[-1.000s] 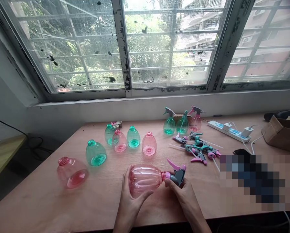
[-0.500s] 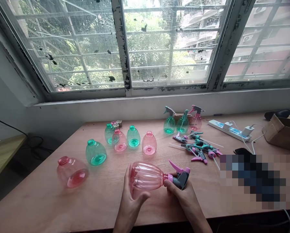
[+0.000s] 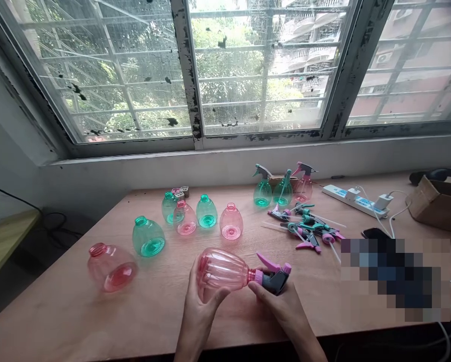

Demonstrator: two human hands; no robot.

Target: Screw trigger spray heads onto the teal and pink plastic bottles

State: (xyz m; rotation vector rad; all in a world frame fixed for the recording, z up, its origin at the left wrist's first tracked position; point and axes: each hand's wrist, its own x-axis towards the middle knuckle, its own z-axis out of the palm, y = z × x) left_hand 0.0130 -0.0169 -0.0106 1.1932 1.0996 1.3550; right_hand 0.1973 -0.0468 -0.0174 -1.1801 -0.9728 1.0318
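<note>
The left hand's [image 3: 199,306] grip is clamped round the body of a pink bottle [image 3: 223,269], held on its side near the middle of the bench's [image 3: 134,322] near edge; the right hand's [image 3: 283,306] grip is closed on the spray head [image 3: 273,280] at its neck; loose sprayers [image 3: 310,232] lie piled toward the far edge; an uncapped pink container [image 3: 112,266] sits nearest the left edge.

No legible lettering, label, number or sign on the held pink bottle [image 3: 222,269] or anything around it.
</note>
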